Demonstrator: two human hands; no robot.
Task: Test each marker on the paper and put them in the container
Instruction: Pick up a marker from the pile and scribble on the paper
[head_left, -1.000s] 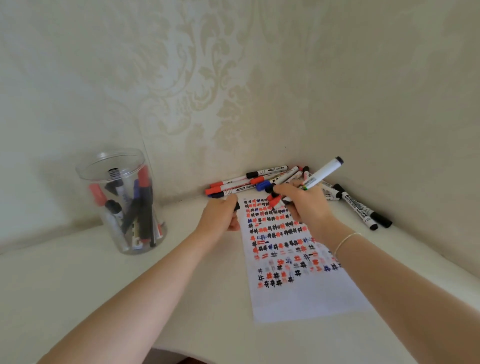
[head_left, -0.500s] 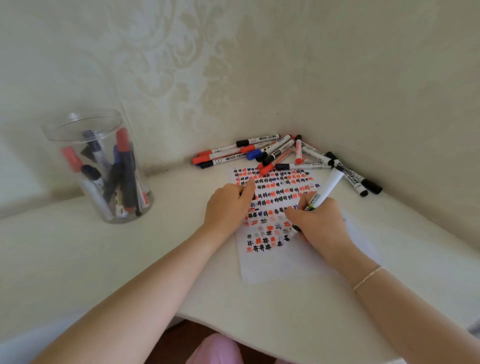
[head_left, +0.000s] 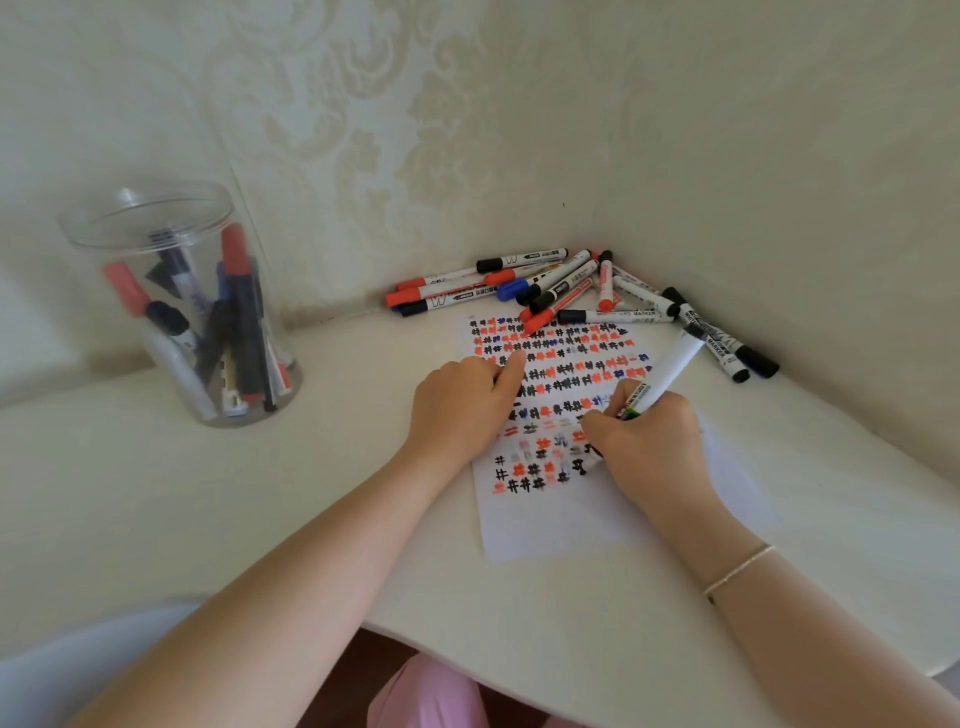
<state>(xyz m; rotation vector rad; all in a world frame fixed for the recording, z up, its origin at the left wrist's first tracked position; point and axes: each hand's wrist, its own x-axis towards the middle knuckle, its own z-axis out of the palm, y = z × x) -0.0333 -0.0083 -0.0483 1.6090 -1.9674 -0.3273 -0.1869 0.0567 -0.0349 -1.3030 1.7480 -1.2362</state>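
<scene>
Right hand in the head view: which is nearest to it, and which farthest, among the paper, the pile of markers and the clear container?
1. Paper: directly beneath the right hand.
2. Pile of markers: ahead, in the corner.
3. Clear container: far left, by the wall.

White marker tilted on hash-marked paper, clear container holding markers

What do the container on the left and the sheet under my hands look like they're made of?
The container looks like clear, glossy plastic, possibly glass: the markers inside show through its wall. The sheet looks like thin, matte white paper: it lies flat and carries inked marks.
</scene>
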